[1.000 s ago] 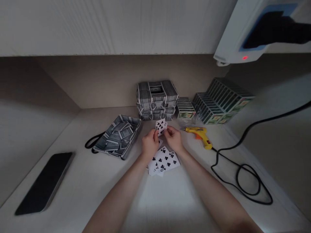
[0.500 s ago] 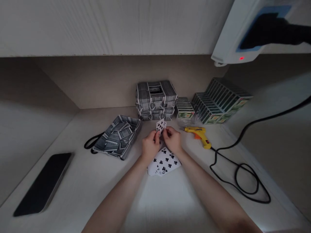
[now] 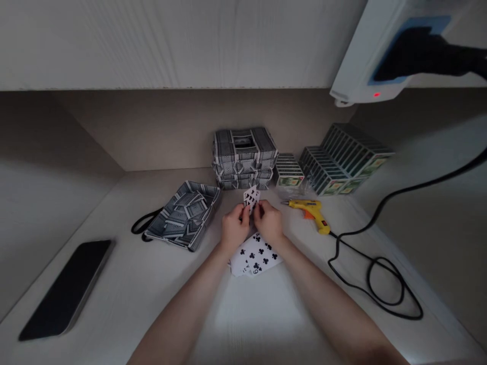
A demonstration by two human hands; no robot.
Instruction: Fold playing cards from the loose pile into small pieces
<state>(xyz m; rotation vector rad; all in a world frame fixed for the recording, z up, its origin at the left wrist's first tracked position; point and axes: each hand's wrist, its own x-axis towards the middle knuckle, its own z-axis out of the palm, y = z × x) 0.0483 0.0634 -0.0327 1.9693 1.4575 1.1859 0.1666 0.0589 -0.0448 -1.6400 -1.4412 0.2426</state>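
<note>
A playing card (image 3: 251, 195) with black pips stands tilted up between my two hands. My left hand (image 3: 235, 226) pinches its left edge between thumb and fingers. On the other side, my right hand (image 3: 269, 221) is closed on the card's right edge. Whether it is one card or more than one together I cannot tell. Below my wrists, several loose playing cards (image 3: 255, 255) with club pips lie face up in an overlapping pile, partly covered by my hands.
Left of my hands sits an open tray made of cards (image 3: 205, 230), holding folded card pieces. Behind stands a patterned card box (image 3: 245, 152). Green card packs (image 3: 325, 172) line the back right. A yellow glue gun (image 3: 310, 209) lies right, its black cord (image 3: 380, 299) looped. A phone (image 3: 66, 289) lies left.
Both hands keep their pinch on the playing card and have shifted only very slightly left. The loose cards and the other things stay where they were; the view has tilted a little.
</note>
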